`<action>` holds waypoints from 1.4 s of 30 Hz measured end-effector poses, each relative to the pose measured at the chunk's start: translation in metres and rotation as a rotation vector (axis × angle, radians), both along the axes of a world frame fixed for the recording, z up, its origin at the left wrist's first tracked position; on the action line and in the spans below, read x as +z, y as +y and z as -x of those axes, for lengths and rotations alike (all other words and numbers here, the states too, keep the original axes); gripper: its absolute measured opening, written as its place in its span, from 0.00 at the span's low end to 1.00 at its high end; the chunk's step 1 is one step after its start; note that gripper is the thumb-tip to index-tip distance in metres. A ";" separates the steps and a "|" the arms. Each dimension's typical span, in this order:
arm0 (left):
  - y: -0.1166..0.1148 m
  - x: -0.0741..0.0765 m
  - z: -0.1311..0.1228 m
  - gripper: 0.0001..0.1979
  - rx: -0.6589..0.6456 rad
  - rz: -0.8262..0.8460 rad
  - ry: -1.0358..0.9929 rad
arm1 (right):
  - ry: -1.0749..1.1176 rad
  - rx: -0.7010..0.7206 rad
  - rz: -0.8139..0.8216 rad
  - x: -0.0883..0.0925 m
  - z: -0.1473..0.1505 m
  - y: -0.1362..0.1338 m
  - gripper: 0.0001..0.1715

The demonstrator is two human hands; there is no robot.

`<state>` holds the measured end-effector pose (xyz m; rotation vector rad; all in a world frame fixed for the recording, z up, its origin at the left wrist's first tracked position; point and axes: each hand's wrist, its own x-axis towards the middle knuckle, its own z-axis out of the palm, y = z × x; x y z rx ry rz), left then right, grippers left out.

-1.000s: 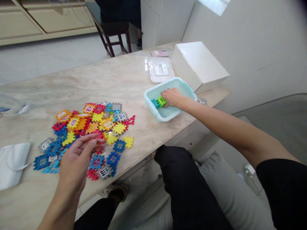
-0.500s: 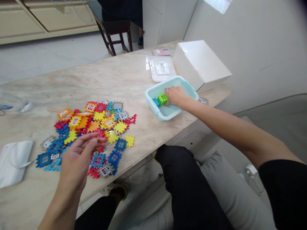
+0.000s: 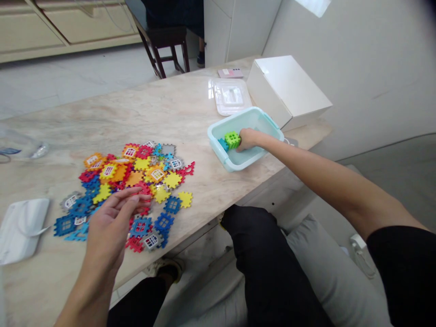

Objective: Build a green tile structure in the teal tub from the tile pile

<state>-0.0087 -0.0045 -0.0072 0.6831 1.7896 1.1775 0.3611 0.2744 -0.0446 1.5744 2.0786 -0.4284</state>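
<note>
One green block (image 3: 232, 139), chunky lattice cube of snapped-together tiles, sits inside the teal tub (image 3: 218, 129) at the bench's (image 3: 136, 113) right end, a small blue piece (image 3: 223, 144) touching its left side. My right hand (image 3: 248, 139) is down in the tub, fingers (image 3: 242, 144) curled against the block's right face; looks like a grip, but the fingertips are hidden behind the block and my knuckles, so I can't tell for sure. My left hand (image 3: 108, 227) hovers over the near edge of the loose tile pile (image 3: 132, 181), fingers (image 3: 131, 196) spread and relaxed, holding nothing, tips just above red and blue tiles. The palm covers part of the pile. Clear lid (image 3: 230, 96) and white box (image 3: 288, 91) lie just beyond the tub. White pouch (image 3: 20, 227) is cut off at the left edge.
</note>
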 end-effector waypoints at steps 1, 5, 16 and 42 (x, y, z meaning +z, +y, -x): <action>0.000 0.000 0.000 0.25 0.005 0.000 0.003 | 0.003 -0.006 -0.003 0.000 0.000 0.001 0.36; -0.001 0.001 0.001 0.25 0.001 -0.002 0.007 | 0.025 -0.022 -0.037 0.002 -0.001 0.001 0.34; -0.001 0.002 0.002 0.22 0.009 -0.005 0.013 | 0.068 0.018 -0.034 0.010 -0.002 0.001 0.21; -0.010 0.013 0.015 0.19 0.032 -0.085 0.016 | 0.045 -0.142 -0.213 0.027 0.028 -0.035 0.47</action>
